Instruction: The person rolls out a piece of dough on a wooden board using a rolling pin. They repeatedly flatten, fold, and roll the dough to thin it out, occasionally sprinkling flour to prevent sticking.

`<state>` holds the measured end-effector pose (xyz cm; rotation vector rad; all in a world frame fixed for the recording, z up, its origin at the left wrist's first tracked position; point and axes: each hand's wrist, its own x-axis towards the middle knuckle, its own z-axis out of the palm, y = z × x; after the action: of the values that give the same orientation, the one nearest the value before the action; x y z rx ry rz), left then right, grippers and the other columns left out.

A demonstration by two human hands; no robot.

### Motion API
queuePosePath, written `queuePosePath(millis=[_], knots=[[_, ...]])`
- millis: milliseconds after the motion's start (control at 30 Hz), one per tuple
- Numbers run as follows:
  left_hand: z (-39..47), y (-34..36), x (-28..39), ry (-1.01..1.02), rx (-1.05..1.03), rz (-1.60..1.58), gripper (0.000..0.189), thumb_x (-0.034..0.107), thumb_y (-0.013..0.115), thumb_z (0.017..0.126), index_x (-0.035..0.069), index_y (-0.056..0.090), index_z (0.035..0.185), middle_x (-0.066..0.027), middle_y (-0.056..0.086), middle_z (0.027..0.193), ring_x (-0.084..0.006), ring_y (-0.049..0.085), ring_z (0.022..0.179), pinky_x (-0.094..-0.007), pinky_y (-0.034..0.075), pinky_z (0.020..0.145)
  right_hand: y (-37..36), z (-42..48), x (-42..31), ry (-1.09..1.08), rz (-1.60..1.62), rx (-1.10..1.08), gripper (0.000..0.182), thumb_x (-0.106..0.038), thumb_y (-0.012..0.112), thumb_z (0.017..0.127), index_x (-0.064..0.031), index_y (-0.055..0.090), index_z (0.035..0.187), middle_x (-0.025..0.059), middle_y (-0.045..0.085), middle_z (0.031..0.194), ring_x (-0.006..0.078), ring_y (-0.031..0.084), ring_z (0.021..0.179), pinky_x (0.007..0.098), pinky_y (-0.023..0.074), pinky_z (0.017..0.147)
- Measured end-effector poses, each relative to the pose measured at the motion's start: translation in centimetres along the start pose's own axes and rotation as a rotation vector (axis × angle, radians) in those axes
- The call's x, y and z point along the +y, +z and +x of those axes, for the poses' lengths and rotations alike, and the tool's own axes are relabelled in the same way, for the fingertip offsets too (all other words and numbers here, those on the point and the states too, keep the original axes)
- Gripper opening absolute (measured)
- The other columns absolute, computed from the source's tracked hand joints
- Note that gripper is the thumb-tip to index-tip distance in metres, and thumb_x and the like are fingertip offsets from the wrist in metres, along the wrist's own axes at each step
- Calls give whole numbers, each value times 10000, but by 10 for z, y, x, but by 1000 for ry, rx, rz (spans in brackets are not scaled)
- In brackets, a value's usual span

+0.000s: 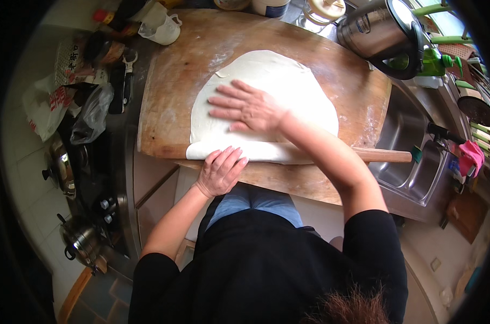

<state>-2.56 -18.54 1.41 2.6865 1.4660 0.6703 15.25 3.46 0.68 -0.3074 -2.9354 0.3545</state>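
Note:
A large, thin sheet of white dough [265, 69] lies over a floured wooden board [168, 101]. Its near edge is wrapped around a wooden rolling pin [384, 155], whose bare ends stick out on both sides. My left hand [220, 172] curls its fingers over the dough-covered pin, left of its middle, at the board's near edge. My right hand [247, 106] is palm down with fingers spread over the flat dough, holding nothing; whether it touches the dough is unclear. My right forearm crosses above the pin and hides part of the roll.
A steel kettle [374, 32] and a green pump bottle [431, 62] stand behind right. To the right is a steel sink [403, 121]; the pin's right end reaches over it. A plastic measuring cup [162, 30] sits at the far left corner. Pots [81, 239] and plastic bags [93, 113] are left.

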Motion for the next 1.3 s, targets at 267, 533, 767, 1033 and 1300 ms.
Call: queuePosePath(millis=[267, 533, 767, 1033, 1300], knots=[[-5, 11, 9, -101, -70, 75, 656, 249, 674, 845, 139, 485, 1463, -128, 475, 1532, -298, 404, 1447, -492, 180, 1212, 0, -34, 21, 656, -153, 69, 854, -605, 446, 1002, -26, 252, 1599, 168, 170, 1690, 317, 118, 1574, 484, 69, 1283], [-5, 18, 9, -124, -49, 100, 640, 260, 657, 872, 164, 465, 1474, -105, 451, 1550, -284, 380, 1459, -490, 185, 1214, -1, 38, 48, 476, -67, 165, 665, -500, 526, 1000, -121, 423, 1536, 91, 370, 1627, 298, 253, 1539, 461, 164, 1270], [-2, 21, 11, -133, 32, 143, 522, 245, 594, 919, 179, 514, 1431, -70, 522, 1486, -239, 442, 1413, -450, 225, 1212, -2, -32, 34, 565, -233, 101, 786, -540, 436, 1025, 12, 296, 1566, 204, 274, 1649, 375, 193, 1549, 480, 128, 1275], [-2, 21, 11, -129, 35, 174, 496, 258, 548, 941, 193, 519, 1432, -47, 532, 1487, -221, 449, 1406, -433, 239, 1213, -6, 36, 7, 363, -45, -21, 826, -639, 375, 1017, -63, 276, 1600, 133, 261, 1669, 295, 185, 1561, 439, 95, 1287], [-4, 25, 13, -118, 64, 159, 481, 244, 537, 943, 205, 530, 1422, -38, 532, 1485, -217, 448, 1413, -431, 238, 1221, -61, -150, 5, 431, -163, -257, 878, -620, 421, 1004, 7, 243, 1592, 202, 226, 1666, 365, 174, 1556, 483, 136, 1272]])
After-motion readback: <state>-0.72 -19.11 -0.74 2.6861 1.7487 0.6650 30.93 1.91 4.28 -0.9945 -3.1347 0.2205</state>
